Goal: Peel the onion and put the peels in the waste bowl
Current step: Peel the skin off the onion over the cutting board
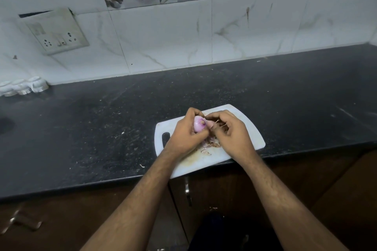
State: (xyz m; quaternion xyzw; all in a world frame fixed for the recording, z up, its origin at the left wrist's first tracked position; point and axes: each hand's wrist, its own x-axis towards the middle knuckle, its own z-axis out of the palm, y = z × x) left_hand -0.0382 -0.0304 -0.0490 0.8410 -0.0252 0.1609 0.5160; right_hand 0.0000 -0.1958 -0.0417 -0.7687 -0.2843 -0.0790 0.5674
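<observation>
Peels point(211, 143) lie on the board point(242, 128) under both hands; left hand point(186, 133) grips the onion point(199, 125); right hand point(232, 133) pinches skin at its tip.

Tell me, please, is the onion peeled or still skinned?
Mostly peeled: the onion shows glossy pink flesh, with peels on the board.

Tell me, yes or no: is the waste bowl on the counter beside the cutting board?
No: the peels lie on the cutting board, and no bowl shows on the counter near it.
</observation>
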